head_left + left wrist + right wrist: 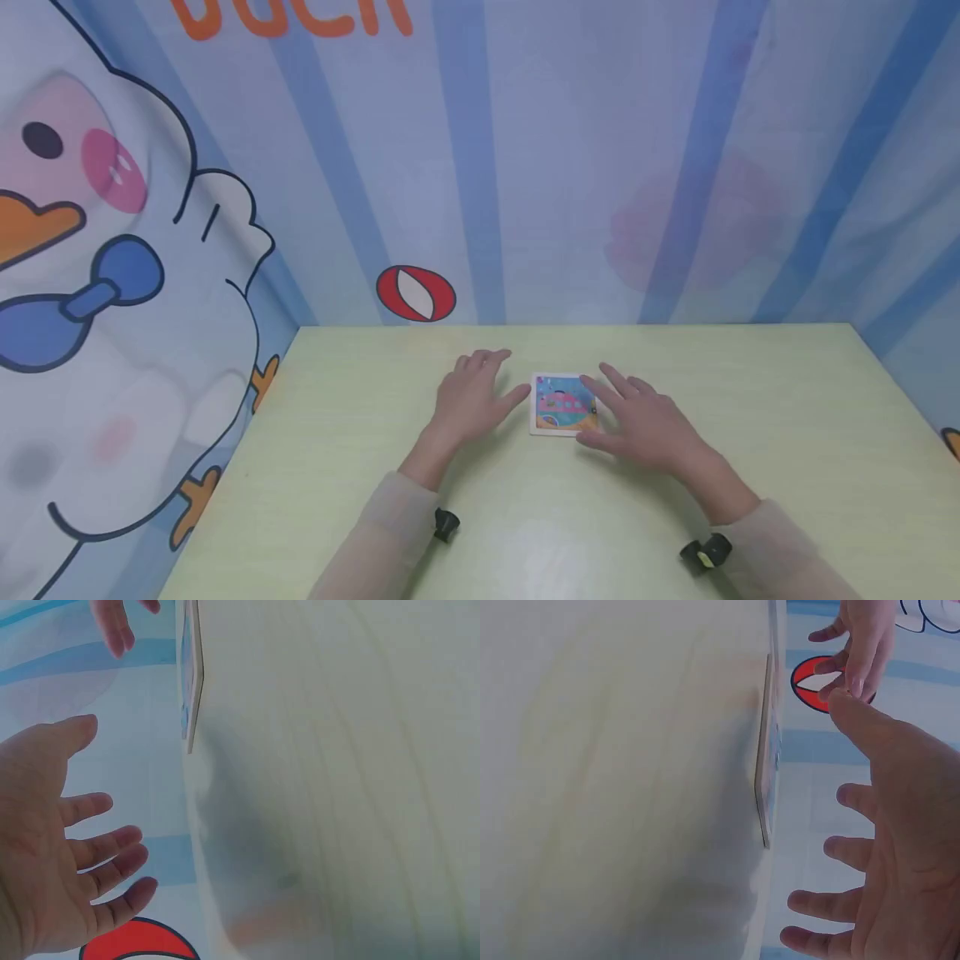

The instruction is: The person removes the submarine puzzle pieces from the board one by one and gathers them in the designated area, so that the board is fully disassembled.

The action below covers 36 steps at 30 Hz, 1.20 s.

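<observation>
A thin square picture board (558, 404) with a white border lies flat on the table, printed with a pink, submarine-like shape on a blue ground. In the left wrist view the board (193, 682) appears edge-on, as does the board (764, 765) in the right wrist view. My left hand (471, 402) is held above the table just left of the board, fingers spread and holding nothing. On the other side, my right hand (651, 427) has its fingers spread over the board's right edge in the head view. Both wrist views show the hands raised, apart from the board.
The pale yellow table (300, 467) ends at a blue striped cloth backdrop (555, 167). A large white duck (150, 350) and a red-and-white ball (416, 293) are printed on the cloth. Small black devices (705, 554) sit on the wrists.
</observation>
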### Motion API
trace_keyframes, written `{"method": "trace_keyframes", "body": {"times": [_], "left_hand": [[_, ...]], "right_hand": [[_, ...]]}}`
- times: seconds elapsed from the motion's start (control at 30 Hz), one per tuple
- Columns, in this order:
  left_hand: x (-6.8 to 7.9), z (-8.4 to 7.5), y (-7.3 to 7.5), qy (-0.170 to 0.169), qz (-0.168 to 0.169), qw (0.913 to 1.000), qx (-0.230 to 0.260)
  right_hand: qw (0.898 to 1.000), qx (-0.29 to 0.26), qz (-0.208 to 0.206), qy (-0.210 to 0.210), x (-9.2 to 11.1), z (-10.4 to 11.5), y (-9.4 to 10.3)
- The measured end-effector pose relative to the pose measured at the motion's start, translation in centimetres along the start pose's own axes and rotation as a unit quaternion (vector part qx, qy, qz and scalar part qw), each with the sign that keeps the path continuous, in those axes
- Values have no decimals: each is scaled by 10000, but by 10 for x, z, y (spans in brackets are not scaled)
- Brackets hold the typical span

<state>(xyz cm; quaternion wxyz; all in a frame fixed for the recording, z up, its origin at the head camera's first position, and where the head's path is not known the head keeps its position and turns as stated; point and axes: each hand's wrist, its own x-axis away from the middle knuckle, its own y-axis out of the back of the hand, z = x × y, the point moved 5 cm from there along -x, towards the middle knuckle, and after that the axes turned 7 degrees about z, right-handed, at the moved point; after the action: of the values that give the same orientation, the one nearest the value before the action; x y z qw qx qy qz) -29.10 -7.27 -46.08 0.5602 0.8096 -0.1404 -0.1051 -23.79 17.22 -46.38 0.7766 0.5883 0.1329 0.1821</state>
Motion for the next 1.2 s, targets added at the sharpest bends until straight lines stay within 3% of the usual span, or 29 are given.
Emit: {"method": "trace_keyframes", "body": {"times": [0.43,0.63,0.8,1.2], "left_hand": [[-30,-10,-17,28,282,9994,207],[-42,-17,-27,36,433,9990,92],[-45,-18,-34,188,523,9984,25],[-46,-22,-35,415,490,9979,-43]], "right_hand": [[9986,175,443,240,-17,24,-22],[9970,331,697,102,-20,29,-28],[9938,434,1028,-20,-21,32,-33],[9925,309,1179,-86,-22,36,-27]]}}
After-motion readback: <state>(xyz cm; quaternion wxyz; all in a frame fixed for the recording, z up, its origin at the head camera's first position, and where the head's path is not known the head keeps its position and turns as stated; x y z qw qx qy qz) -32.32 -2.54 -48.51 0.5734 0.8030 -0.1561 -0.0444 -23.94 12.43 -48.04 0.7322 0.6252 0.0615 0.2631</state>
